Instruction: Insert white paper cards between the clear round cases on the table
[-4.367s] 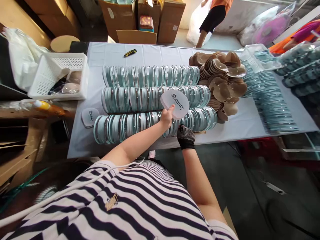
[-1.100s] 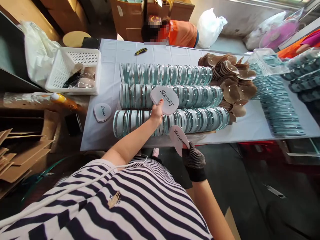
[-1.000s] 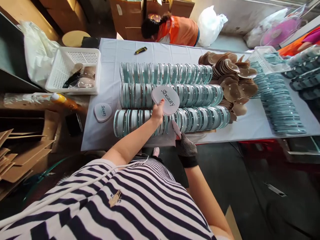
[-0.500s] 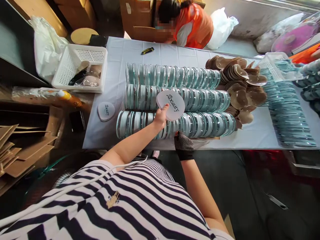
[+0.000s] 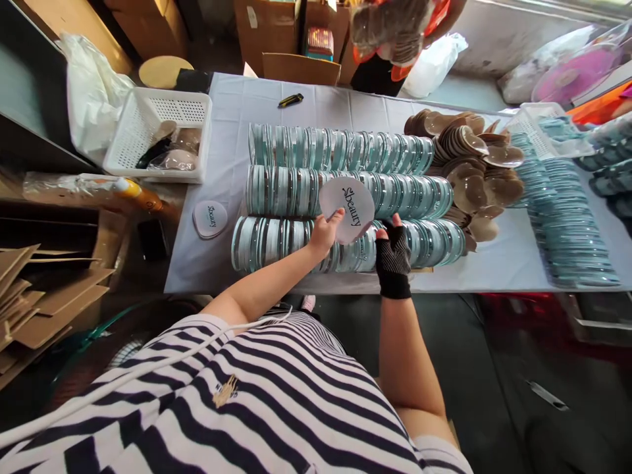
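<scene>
My left hand [image 5: 324, 236] is closed on a stack of white rounded cards [image 5: 354, 204], the top one printed "beauty", with the thumb lying on its face. It is above the front row of clear round cases [image 5: 271, 245], which stand on edge side by side. My right hand [image 5: 394, 255] wears a black dotted glove with bare fingertips and is over the same row, just right of the cards. Its thumb and a finger are apart; the other fingers are partly hidden. Another pile of the same cards [image 5: 210, 219] lies at the table's left.
Behind are the middle row [image 5: 281, 191] and back row [image 5: 291, 146] of cases. Brown oval pieces [image 5: 467, 187] and stacked teal pieces [image 5: 573, 230] are to the right. A white basket [image 5: 205, 138], a yellow-black cutter [image 5: 290, 100] and a person in orange [image 5: 434, 13] are also around.
My right hand has moved right and up from the table's front edge to over the front row. The cards have shifted slightly right. The person across has risen and now carries bagged brown pieces.
</scene>
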`<state>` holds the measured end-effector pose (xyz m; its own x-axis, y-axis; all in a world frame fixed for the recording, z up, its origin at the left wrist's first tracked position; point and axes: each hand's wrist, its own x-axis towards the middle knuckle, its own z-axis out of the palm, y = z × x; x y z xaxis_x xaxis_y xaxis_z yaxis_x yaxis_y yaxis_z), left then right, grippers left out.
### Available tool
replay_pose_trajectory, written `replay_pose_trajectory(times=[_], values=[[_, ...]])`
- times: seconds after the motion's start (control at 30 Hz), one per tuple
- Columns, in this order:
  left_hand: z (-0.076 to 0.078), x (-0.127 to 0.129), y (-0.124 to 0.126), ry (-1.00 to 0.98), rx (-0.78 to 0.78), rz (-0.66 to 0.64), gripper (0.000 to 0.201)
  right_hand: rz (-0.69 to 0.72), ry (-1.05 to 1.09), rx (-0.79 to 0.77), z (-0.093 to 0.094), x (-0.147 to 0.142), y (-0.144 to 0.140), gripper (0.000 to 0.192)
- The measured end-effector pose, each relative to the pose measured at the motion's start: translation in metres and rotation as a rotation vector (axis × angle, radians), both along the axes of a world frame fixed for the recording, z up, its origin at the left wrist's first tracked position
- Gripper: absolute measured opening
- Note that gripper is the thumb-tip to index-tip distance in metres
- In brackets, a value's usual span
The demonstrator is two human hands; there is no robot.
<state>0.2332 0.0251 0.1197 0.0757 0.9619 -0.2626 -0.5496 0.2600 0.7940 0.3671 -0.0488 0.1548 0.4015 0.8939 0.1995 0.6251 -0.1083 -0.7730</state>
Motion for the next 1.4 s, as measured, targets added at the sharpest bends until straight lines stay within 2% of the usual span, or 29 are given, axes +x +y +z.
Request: replay_pose_trajectory(times=[0.07,0.13,0.23,0.3,0.37,0.43,0.5,0.6,0.67,0.73,0.8,0.97,1.03,1.13,1.23,1.4], values=[[0.004,-0.003,-0.007,0.011,-0.001,-0.011,0.026,0.024,-0.195,0.069,0.008,-0.011,0.004,0.066],[0.005,-0.007,-0.015,-0.008,-0.036,-0.007,0.025,0.078,-0.319,0.135,0.009,-0.030,0.002,0.062],[0.005,-0.012,-0.023,-0.088,-0.092,-0.009,0.024,0.127,-0.326,0.214,-0.001,-0.053,-0.001,0.053],[0.006,-0.017,-0.023,-0.135,-0.115,-0.010,0.022,0.055,-0.227,0.225,-0.008,-0.055,-0.001,0.054],[0.011,-0.024,-0.016,-0.172,-0.154,0.018,0.020,-0.109,-0.161,0.234,-0.008,-0.045,-0.008,0.060],[0.017,-0.033,-0.005,-0.216,-0.200,0.072,0.020,-0.250,-0.237,0.223,-0.003,-0.032,-0.031,0.062],[0.023,-0.044,0.008,-0.258,-0.245,0.134,0.024,-0.275,-0.429,0.152,0.004,-0.025,-0.067,0.060],[0.027,-0.054,0.021,-0.282,-0.315,0.178,0.028,-0.088,-0.677,0.010,0.002,-0.035,-0.119,0.047],[0.025,-0.055,0.023,-0.283,-0.330,0.179,0.027,0.045,-0.745,-0.029,-0.007,-0.050,-0.133,0.041],[0.022,-0.055,0.022,-0.289,-0.311,0.167,0.027,0.090,-0.763,-0.052,-0.015,-0.066,-0.128,0.041],[0.019,-0.053,0.021,-0.299,-0.294,0.161,0.030,0.105,-0.751,-0.108,-0.020,-0.077,-0.111,0.043],[0.013,-0.053,0.023,-0.288,-0.285,0.152,0.031,0.205,-0.640,-0.320,-0.028,-0.082,-0.066,0.048],[0.012,-0.055,0.023,-0.279,-0.279,0.154,0.029,0.168,-0.599,-0.345,-0.036,-0.079,-0.058,0.048],[0.013,-0.056,0.021,-0.284,-0.287,0.158,0.029,0.001,-0.541,-0.307,-0.047,-0.075,-0.062,0.050],[0.013,-0.056,0.020,-0.296,-0.301,0.159,0.029,-0.126,-0.460,-0.283,-0.049,-0.075,-0.067,0.045],[0.008,-0.055,0.020,-0.292,-0.244,0.137,0.024,-0.060,-0.378,-0.275,-0.036,-0.078,-0.042,0.032]])
